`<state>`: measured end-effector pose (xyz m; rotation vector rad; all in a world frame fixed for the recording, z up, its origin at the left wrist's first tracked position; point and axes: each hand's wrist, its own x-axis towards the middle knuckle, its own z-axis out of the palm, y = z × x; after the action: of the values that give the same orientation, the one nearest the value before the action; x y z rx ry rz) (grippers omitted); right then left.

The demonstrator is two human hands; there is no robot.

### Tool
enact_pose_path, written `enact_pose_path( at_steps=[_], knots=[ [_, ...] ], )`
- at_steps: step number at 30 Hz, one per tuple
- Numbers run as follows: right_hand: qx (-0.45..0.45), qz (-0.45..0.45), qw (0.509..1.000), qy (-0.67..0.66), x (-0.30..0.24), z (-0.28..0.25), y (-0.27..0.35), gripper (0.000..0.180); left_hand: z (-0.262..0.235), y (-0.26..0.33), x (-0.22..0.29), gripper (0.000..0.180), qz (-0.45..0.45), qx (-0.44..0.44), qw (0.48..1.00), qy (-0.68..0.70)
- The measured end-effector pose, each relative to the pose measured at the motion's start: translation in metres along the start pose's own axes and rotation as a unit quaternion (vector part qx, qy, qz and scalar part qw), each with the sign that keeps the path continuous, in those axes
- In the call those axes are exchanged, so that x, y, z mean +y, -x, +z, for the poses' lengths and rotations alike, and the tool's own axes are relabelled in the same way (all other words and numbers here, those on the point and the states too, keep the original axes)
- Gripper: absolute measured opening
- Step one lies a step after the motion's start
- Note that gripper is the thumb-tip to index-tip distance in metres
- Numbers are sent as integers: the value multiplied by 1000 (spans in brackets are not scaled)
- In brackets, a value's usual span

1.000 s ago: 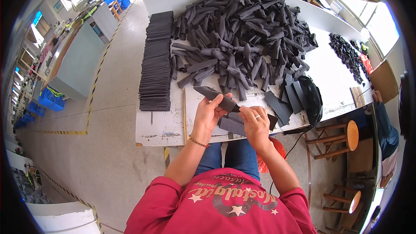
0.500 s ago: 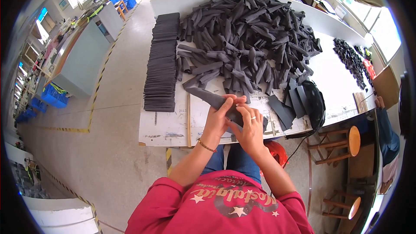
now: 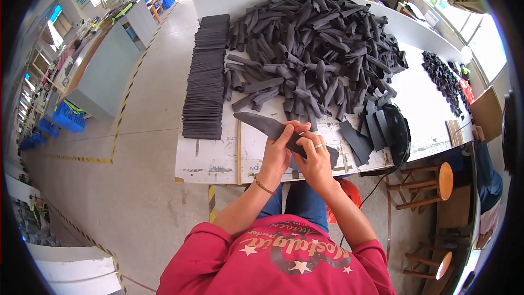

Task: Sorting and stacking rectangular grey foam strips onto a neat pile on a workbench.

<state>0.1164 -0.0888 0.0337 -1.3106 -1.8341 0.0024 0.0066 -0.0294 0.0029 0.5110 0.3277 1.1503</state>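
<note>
Your left hand [image 3: 277, 150] and right hand [image 3: 315, 155] meet over the table edge [image 3: 207, 172], both pinching one dark foam strip [image 3: 261, 123] that points toward ten o'clock. Flattened strips [image 3: 204, 76] wait stacked at eleven, the loose heap [image 3: 316, 49] at one, within reach.

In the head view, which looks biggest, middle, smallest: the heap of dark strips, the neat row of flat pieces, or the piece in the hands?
1. heap of dark strips
2. neat row of flat pieces
3. piece in the hands, though it is nearest the camera
</note>
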Motion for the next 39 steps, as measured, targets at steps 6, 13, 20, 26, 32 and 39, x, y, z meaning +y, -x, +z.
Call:
enact_pose_path(
  at_steps=[6, 13, 20, 26, 32, 39],
  knots=[
    [5, 22, 1000, -11, -8, 7, -7, 38, -4, -1, 1, 23, -1, -1, 1000, 6],
    [-60, 58, 997, 4, -4, -23, 11, 34, -1, -4, 15, 25, 21, 7, 1000, -4],
    [10, 12, 1000, -8, 6, -11, 15, 22, 1, -1, 7, 25, 24, 34, 999, 19],
    [32, -3, 999, -23, 4, 2, 9, 21, 2, 2, 6, 24, 21, 39, 999, 31],
    [36, -5, 999, -34, 2, 12, 3, 17, 0, 4, -3, 26, 11, 23, 998, 49],
    [-20, 81, 996, -36, -7, 0, -1, 18, -1, 5, 5, 26, 0, 43, 998, 41]
  ],
)
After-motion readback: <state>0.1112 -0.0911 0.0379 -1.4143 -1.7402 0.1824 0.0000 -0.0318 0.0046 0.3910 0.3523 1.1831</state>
